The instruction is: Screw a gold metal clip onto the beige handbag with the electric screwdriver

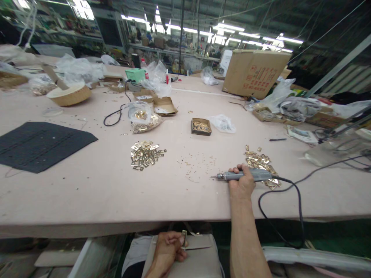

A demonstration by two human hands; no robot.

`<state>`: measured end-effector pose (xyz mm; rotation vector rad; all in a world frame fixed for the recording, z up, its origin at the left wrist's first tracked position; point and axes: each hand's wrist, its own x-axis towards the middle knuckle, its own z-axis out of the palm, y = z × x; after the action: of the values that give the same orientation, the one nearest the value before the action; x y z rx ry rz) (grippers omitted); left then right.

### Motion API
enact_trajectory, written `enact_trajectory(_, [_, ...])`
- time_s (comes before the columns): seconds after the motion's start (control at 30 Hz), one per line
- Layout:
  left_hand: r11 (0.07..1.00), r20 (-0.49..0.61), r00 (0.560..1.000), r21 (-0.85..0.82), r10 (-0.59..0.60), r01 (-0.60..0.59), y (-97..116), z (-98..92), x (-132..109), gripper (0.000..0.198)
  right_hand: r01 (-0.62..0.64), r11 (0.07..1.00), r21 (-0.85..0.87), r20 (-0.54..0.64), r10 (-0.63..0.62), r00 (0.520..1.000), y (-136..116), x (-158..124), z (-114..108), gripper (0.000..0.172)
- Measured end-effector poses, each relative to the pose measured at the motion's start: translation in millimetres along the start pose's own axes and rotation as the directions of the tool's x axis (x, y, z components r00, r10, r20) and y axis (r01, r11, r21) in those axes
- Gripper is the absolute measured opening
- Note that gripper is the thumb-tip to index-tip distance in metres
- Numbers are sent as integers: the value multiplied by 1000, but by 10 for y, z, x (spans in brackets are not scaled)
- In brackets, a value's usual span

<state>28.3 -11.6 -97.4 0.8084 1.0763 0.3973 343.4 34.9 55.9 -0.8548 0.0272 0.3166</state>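
My right hand [241, 184] lies on the pink table [87, 185] and grips a grey electric screwdriver [246, 175], its bit pointing left and its black cord [292, 208] looping off the table's edge. Just right of it lies a heap of small brass hinges [262, 164]. Below the table edge, over my lap, my left hand [168, 249] pinches one small brass hinge [184, 236] against a beige bag [199, 255]. Another pile of brass hinges [145, 154] sits at the table's middle.
A dark mat [40, 144] lies at the left. A small box of screws [201, 126], plastic bags [223, 123], open cartons [165, 105], a round wicker piece [69, 94] and a large cardboard box [255, 71] stand farther back. Clutter and cables fill the right side.
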Motion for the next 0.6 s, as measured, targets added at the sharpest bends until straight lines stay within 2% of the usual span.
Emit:
enact_trajectory(0.13, [1000,-17,1000,11,9,-9,88,36,-61,63,-59,998,27,71,57,996,-226,-215,-87,28])
enact_trajectory(0.27, [999,-25,1000,52,0,1,181,83,-162,53,-80,996,37,197,71,978,-544,-705,-242,24])
enact_trajectory(0.37, [998,-37,999,61,-19,21,177,94,-207,42,-75,996,-41,249,83,965,-659,-1119,-343,20])
enact_trajectory(0.47, [997,-42,999,74,-32,35,166,103,-247,33,-77,986,-149,283,117,952,-569,-1497,-461,14])
enact_trajectory(0.6, [995,-43,999,96,-34,38,191,136,-288,23,-6,967,-256,345,97,934,-224,-1859,-635,8])
